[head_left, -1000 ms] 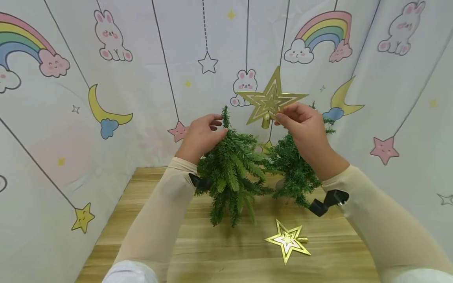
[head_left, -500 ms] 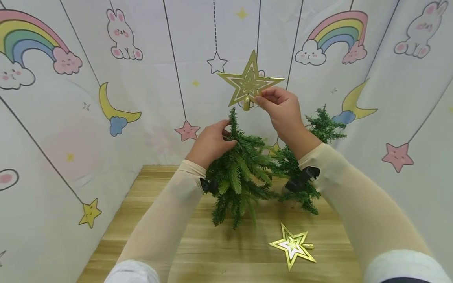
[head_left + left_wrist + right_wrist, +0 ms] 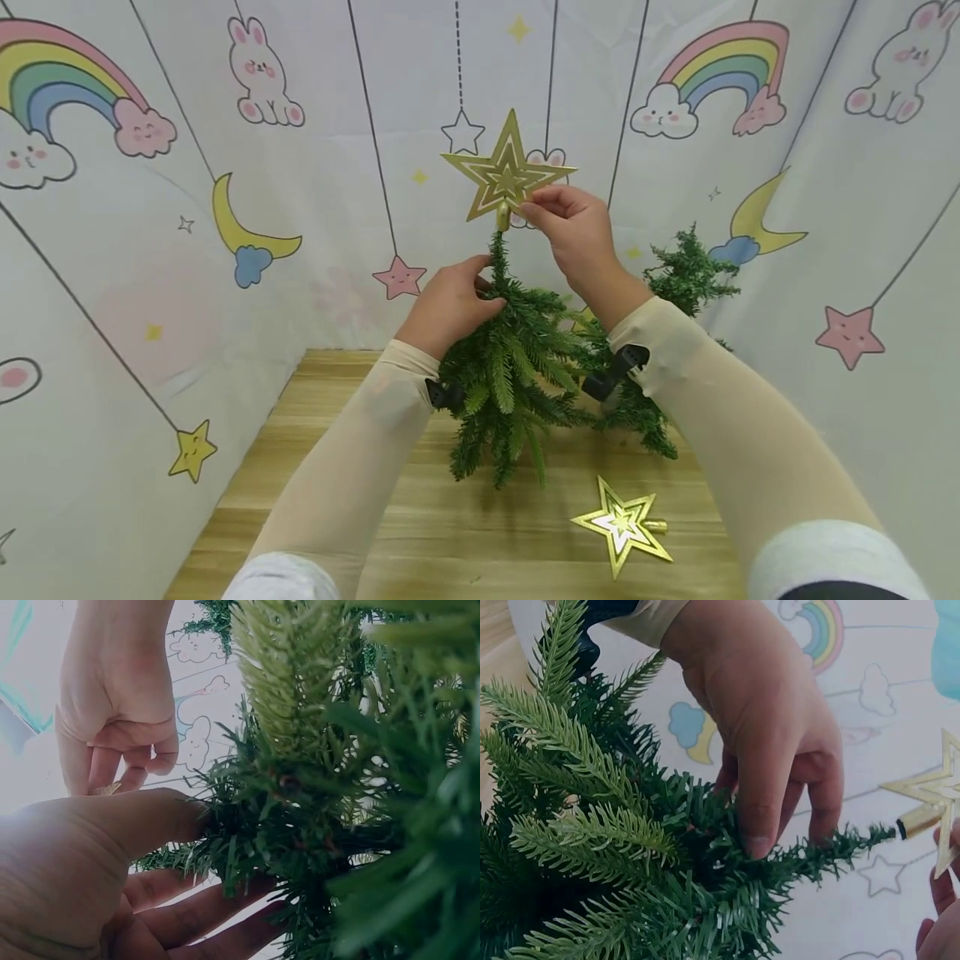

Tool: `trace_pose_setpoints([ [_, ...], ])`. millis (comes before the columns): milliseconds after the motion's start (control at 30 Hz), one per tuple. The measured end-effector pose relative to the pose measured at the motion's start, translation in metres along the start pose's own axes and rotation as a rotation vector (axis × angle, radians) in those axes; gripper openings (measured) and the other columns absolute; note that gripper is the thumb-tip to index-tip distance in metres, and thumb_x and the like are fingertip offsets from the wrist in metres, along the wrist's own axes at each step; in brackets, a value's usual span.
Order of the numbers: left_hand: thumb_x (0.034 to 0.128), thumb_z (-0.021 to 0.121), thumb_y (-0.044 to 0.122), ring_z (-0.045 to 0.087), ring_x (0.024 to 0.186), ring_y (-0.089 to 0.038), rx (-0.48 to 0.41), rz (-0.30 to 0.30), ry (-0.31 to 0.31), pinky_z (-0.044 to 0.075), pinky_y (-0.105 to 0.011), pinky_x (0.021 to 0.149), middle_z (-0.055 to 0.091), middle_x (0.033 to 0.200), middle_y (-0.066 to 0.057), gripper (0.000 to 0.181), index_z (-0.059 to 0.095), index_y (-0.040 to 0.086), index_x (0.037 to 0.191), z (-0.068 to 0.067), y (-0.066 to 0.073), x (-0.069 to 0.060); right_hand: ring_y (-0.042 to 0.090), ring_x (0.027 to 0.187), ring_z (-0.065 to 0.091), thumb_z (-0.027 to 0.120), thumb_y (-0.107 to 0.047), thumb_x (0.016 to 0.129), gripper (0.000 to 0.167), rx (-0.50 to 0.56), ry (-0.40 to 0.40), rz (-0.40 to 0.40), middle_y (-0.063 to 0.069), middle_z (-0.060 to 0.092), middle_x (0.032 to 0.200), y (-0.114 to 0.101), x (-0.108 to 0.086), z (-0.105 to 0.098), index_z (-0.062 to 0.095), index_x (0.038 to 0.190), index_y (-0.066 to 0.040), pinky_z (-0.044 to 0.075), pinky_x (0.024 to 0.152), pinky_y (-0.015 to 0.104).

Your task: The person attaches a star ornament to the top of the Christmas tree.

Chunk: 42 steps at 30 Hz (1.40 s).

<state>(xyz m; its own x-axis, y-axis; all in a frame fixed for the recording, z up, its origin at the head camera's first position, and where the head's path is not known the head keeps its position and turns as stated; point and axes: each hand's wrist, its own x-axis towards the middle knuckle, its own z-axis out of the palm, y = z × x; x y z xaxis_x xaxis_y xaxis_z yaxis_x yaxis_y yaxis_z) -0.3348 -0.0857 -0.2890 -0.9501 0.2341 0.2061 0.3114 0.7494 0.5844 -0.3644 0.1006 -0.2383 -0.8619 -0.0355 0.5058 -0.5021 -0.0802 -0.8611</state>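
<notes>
In the head view a small artificial Christmas tree (image 3: 504,375) stands on the wooden table. My left hand (image 3: 450,304) holds its upper stem just below the tip; the right wrist view shows that hand's (image 3: 761,712) thumb and fingers on either side of the stem. My right hand (image 3: 576,237) pinches a gold star tree topper (image 3: 507,173) near its base. The topper's hollow socket (image 3: 919,821) sits right at the tree's tip (image 3: 877,838), roughly in line with it. Whether the tip is inside the socket I cannot tell. Green needles (image 3: 277,787) hide some left fingertips in the left wrist view.
Another gold star topper (image 3: 622,525) lies flat on the table (image 3: 420,533) in front of the tree. Behind my right forearm stands a second green tree (image 3: 692,271), partly covered by it. A printed cloth backdrop (image 3: 330,208) encloses the back and sides.
My right hand has carried the star topper leftward, from right of the tree to directly over its tip. My left hand has stayed at the upper stem, its fingers closer in around it.
</notes>
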Motion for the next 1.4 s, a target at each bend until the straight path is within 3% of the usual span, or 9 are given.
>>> trace_pose_setpoints([
  [167,0.097,0.074,0.034,0.067,0.117,-0.023,0.006,0.004,-0.004,0.054,-0.044,0.098,0.068,0.133,-0.007,0.074,0.04,0.02,0.161,-0.002,0.002,0.001,0.019,0.101,0.071,0.078,-0.009,0.094,0.007,-0.044,-0.008,-0.005,0.003,0.076,0.096,-0.001,-0.001,0.003,0.077,0.099,-0.005,0.052,0.101,0.036],
  [367,0.0976,0.074,0.035,0.067,0.117,-0.023,0.03,-0.007,-0.012,0.054,-0.044,0.098,0.068,0.134,-0.007,0.074,0.04,0.02,0.161,-0.003,0.003,0.001,0.018,0.105,0.069,0.077,-0.014,0.096,0.008,-0.117,-0.03,0.066,0.002,0.076,0.099,0.009,-0.001,0.001,0.076,0.1,-0.007,0.051,0.102,0.036],
  [533,0.0984,0.073,0.036,0.066,0.118,-0.024,0.057,-0.011,-0.023,0.054,-0.045,0.098,0.069,0.134,-0.007,0.069,0.045,0.018,0.159,-0.002,0.005,-0.001,0.018,0.104,0.069,0.075,-0.014,0.097,0.013,-0.167,-0.057,0.091,0.003,0.076,0.099,0.019,-0.003,0.0,0.074,0.103,-0.003,0.051,0.101,0.037],
  [767,0.099,0.072,0.038,0.066,0.12,-0.025,0.088,0.0,-0.025,0.053,-0.046,0.1,0.069,0.134,-0.008,0.063,0.051,0.015,0.154,-0.001,0.004,-0.003,0.018,0.105,0.07,0.074,-0.015,0.098,0.017,-0.212,-0.065,0.07,0.006,0.078,0.103,0.023,-0.003,-0.002,0.075,0.107,0.0,0.052,0.101,0.036],
  [967,0.0986,0.072,0.037,0.067,0.116,-0.024,0.094,0.025,-0.01,0.054,-0.045,0.098,0.07,0.13,-0.008,0.059,0.055,0.014,0.15,-0.003,0.004,-0.003,0.021,0.112,0.07,0.073,-0.014,0.099,0.026,-0.238,-0.082,0.061,0.013,0.076,0.114,0.021,-0.001,-0.002,0.076,0.118,0.002,0.053,0.102,0.035],
  [1100,0.0988,0.072,0.038,0.068,0.116,-0.024,0.107,0.028,-0.008,0.054,-0.045,0.097,0.07,0.13,-0.008,0.061,0.054,0.014,0.152,-0.003,0.005,-0.002,0.022,0.117,0.069,0.072,-0.021,0.1,0.034,-0.31,-0.083,0.068,0.013,0.073,0.123,0.019,-0.002,-0.003,0.073,0.128,-0.002,0.051,0.104,0.036],
  [1300,0.0993,0.071,0.039,0.067,0.116,-0.024,0.107,0.007,-0.02,0.054,-0.046,0.097,0.069,0.133,-0.008,0.064,0.051,0.015,0.154,-0.001,0.003,-0.002,0.019,0.114,0.068,0.069,-0.031,0.102,0.037,-0.418,-0.106,0.059,0.007,0.075,0.121,0.02,-0.004,-0.007,0.072,0.133,-0.01,0.053,0.099,0.039],
  [1400,0.0993,0.071,0.039,0.067,0.116,-0.024,0.097,-0.006,-0.024,0.054,-0.046,0.097,0.069,0.133,-0.008,0.064,0.05,0.015,0.155,0.001,0.002,-0.002,0.02,0.118,0.067,0.068,-0.033,0.103,0.039,-0.447,-0.11,0.061,0.007,0.074,0.126,0.022,-0.005,-0.007,0.071,0.135,-0.011,0.052,0.102,0.041],
])
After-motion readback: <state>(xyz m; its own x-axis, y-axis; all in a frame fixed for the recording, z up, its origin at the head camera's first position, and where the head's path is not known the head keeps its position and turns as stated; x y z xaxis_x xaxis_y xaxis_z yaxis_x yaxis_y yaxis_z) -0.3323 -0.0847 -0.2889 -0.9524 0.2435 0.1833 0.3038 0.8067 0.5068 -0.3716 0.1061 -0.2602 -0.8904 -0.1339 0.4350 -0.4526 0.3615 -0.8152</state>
